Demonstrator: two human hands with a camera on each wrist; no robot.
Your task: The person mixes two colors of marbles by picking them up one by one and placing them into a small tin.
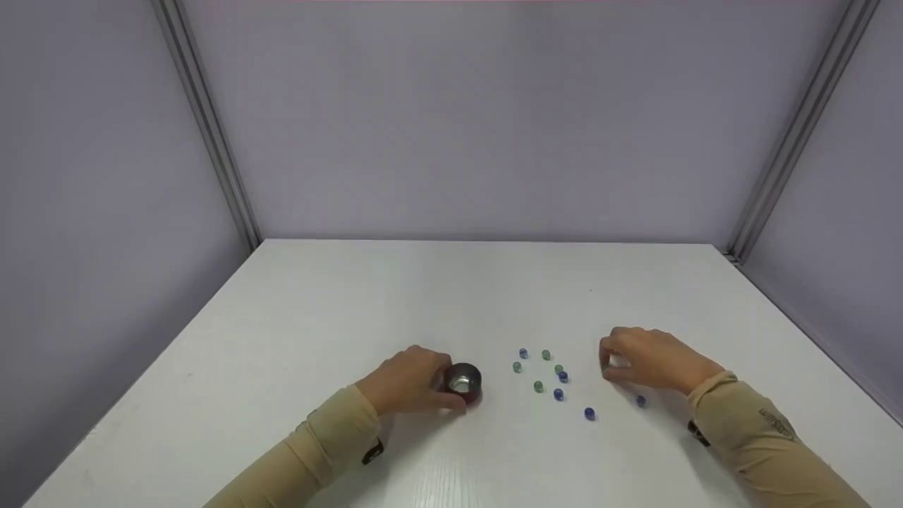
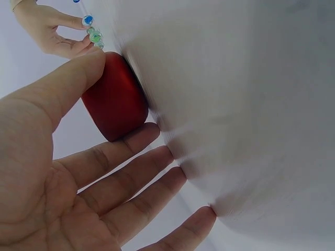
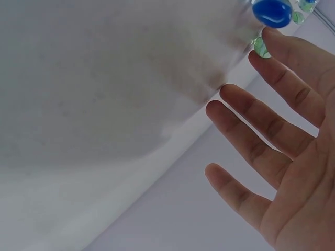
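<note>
Light is even and soft in the head view, with faint shadows under the hands on the white table (image 1: 338, 310). Both wrist views show the table smeared with blur; near fingers (image 3: 261, 130) look sharp.

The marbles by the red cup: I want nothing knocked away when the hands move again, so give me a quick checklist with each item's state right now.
1. Red cup upright, mouth up: ok.
2. Left hand steadies the cup: ok, thumb and fingers touch its side in the left wrist view.
3. Right hand free of marbles: cannot tell; its fingertips are down on the table, and a green marble may sit beneath them.
4. Marbles lying loose on the table between the hands: ok, blue and green ones are scattered there, none at the edge.
5. Cup's inside seen: ok; it looks shiny, with no marble visible in it.
6. Nearest blue marble beside the right wrist: not ok, it could be brushed.
</note>
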